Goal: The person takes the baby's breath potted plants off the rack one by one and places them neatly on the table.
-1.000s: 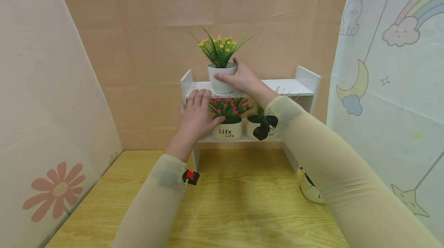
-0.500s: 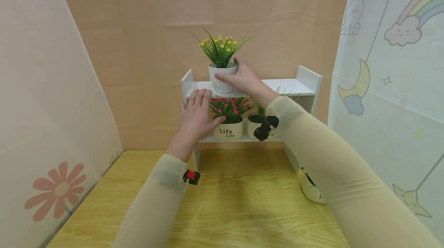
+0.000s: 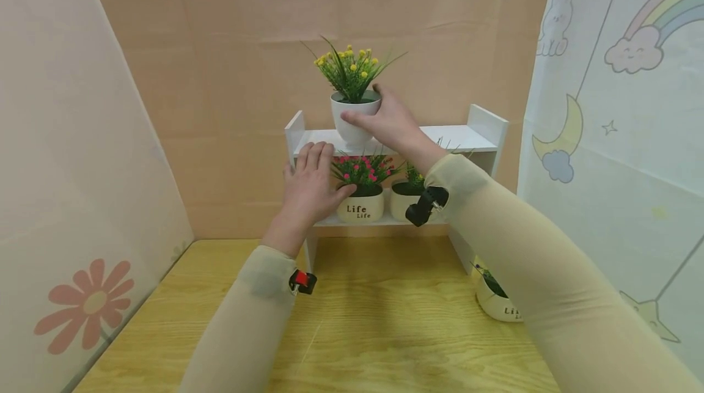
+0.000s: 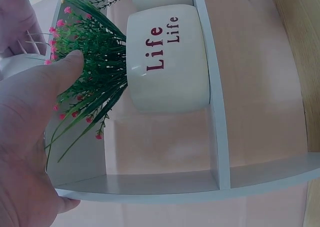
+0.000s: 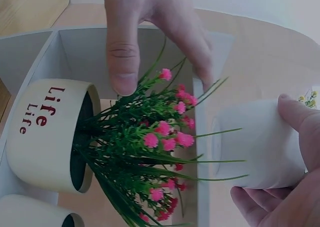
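A white pot with yellow flowers [image 3: 352,121] is upright above the upper board of the white shelf [image 3: 456,136]. My right hand [image 3: 387,119] grips the pot from the right, with the thumb across its front. In the right wrist view the base of this white pot [image 5: 250,142] sits close to the board; whether they touch, I cannot tell. My left hand [image 3: 310,182] rests on the shelf's left front corner, fingers laid over the upper board. Its thumb [image 4: 70,69] reaches in front of the pink flowers [image 4: 62,42] of a cream pot marked "Life" [image 4: 170,59].
On the lower board a second cream pot [image 3: 404,205] stands right of the pink-flowered one, partly behind my right wrist. Another cream "Life" pot [image 3: 497,304] stands on the wooden table [image 3: 385,332], partly covered by my right forearm. Fabric walls [image 3: 220,44] enclose the table.
Over the last half second, the right hand and the white pot have risen slightly and shifted a little right. The left hand stays on the shelf corner.
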Demonstrator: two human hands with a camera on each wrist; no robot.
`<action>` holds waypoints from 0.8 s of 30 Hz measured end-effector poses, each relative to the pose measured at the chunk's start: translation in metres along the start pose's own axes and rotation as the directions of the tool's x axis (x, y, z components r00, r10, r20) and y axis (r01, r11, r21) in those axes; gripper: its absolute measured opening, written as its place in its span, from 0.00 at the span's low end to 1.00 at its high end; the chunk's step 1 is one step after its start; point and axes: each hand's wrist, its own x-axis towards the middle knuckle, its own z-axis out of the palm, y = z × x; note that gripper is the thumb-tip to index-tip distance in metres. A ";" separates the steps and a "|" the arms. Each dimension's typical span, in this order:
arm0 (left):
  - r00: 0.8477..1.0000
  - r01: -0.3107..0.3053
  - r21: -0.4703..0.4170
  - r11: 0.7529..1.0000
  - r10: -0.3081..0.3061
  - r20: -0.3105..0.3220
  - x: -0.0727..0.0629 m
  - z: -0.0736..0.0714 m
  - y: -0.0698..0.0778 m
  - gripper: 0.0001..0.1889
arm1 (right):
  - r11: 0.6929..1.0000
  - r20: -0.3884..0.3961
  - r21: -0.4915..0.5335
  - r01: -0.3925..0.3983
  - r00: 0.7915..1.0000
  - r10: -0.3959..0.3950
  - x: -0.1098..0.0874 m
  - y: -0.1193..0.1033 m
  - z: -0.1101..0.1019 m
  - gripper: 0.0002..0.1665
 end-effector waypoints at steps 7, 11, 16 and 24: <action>1.000 0.000 -0.006 1.000 0.000 0.005 0.000 0.002 -0.001 0.55 | 0.999 -0.014 0.039 0.029 1.000 -0.028 -0.011 -0.003 -0.015 0.62; 1.000 -0.005 -0.003 1.000 0.005 -0.004 0.001 0.001 -0.001 0.55 | 0.996 -0.018 0.090 0.030 0.999 -0.029 -0.022 -0.002 -0.023 0.61; 1.000 -0.013 -0.011 1.000 0.013 -0.008 0.001 0.002 -0.001 0.54 | 0.991 -0.025 0.130 0.031 0.999 -0.028 -0.038 -0.002 -0.031 0.58; 1.000 -0.011 -0.017 1.000 0.011 -0.004 0.002 0.001 -0.001 0.56 | 0.988 -0.040 0.157 0.016 0.999 -0.010 -0.062 -0.004 -0.048 0.57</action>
